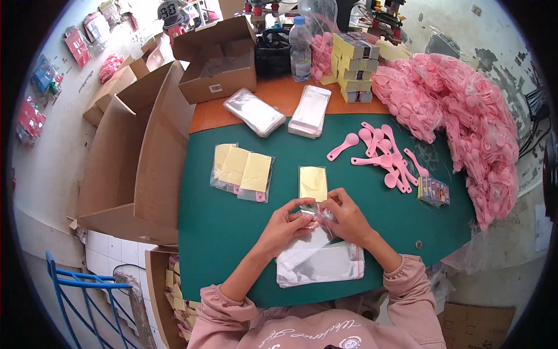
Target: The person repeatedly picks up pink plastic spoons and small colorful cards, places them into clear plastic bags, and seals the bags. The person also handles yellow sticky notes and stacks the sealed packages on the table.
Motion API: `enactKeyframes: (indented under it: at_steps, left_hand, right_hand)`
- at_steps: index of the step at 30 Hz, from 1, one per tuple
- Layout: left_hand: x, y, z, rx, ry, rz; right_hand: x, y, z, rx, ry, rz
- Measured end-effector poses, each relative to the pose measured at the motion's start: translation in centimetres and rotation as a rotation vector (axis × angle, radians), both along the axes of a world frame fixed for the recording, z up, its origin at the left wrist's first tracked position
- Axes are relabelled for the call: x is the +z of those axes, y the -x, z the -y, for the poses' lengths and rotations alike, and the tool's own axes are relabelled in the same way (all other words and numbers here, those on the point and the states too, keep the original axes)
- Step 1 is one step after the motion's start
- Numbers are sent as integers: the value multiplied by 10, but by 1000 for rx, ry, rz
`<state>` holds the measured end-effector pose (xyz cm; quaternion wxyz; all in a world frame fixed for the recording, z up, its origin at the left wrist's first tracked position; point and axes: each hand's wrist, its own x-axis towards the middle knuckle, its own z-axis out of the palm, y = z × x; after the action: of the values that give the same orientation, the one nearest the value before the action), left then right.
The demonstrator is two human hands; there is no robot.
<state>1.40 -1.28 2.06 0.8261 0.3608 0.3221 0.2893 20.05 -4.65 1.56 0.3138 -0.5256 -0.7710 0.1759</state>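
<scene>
At the middle of the green table, my left hand (288, 224) and my right hand (349, 218) are both closed on a clear plastic bag (301, 170). A yellow card (313, 185) sits in the far end of this bag. Something pink, perhaps part of a spoon, shows between my fingers. Just below my hands lies a stack of flat clear bags (331, 264), partly hidden. To the left, several filled bags (256, 174) with yellow cards and pink spoons overlap. Loose pink measuring spoons (386, 154) and a small stack of printed cards (433, 191) lie to the right.
Two packs of clear bags (254, 112) lie toward the far edge, near a water bottle (300, 52) and stacked yellow card bundles (354, 70). Bagged pink spoons (459, 110) are heaped at the right. Open cardboard boxes (110, 168) stand at the left, beside a blue metal frame (87, 285).
</scene>
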Motion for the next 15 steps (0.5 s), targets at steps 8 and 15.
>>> enactKeyframes:
  at_steps: [8,15]
  left_hand:
    - [8,9,-7,-23,-30,-51]
    - [1,-1,-2,32,-553,-389]
  right_hand:
    - [-3,-14,-6,-74,0,-200]
    - [-8,-22,-9,28,188,-650]
